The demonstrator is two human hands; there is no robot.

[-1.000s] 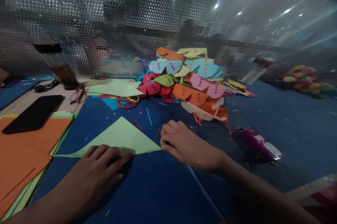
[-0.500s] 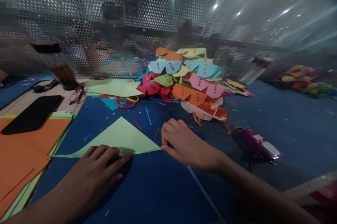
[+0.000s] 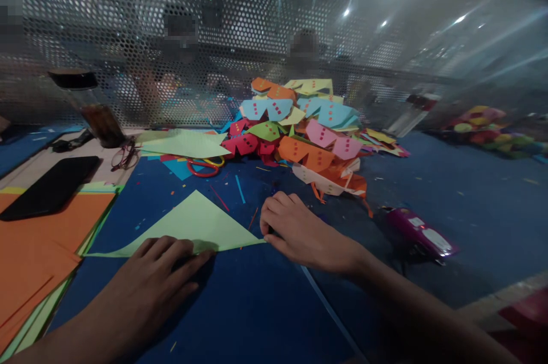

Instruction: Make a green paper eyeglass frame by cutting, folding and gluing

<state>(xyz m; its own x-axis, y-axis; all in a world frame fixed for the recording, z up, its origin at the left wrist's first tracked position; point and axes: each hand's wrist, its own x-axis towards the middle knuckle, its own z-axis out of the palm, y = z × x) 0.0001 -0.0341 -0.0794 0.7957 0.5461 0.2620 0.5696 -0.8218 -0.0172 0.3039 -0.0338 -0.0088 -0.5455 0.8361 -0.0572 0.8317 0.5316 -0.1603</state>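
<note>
A light green sheet of paper (image 3: pixel 190 218), folded into a triangle, lies on the blue tabletop with its peak pointing away from me. My left hand (image 3: pixel 158 275) rests on its near folded edge, fingers stretched and pressing down, palm toward the table. At the triangle's right corner, my right hand (image 3: pixel 299 233) has its fingers curled, with the paper's tip at the thumb and forefinger. The palm side of that hand is hidden. Small paper scraps and thin strips lie beyond the triangle.
A stack of orange and green paper (image 3: pixel 55 244) with a black phone (image 3: pixel 53 187) on it is at left. Behind are a drink bottle (image 3: pixel 100 118), glasses (image 3: pixel 125 156) and red-and-yellow scissors (image 3: pixel 203 170). Cut paper masks (image 3: pixel 308 150) pile up mid-table. A purple device (image 3: pixel 422 233) lies right.
The view has shifted slightly. Both hands stay almost where they were on the folded paper, and the paper keeps its triangle shape.
</note>
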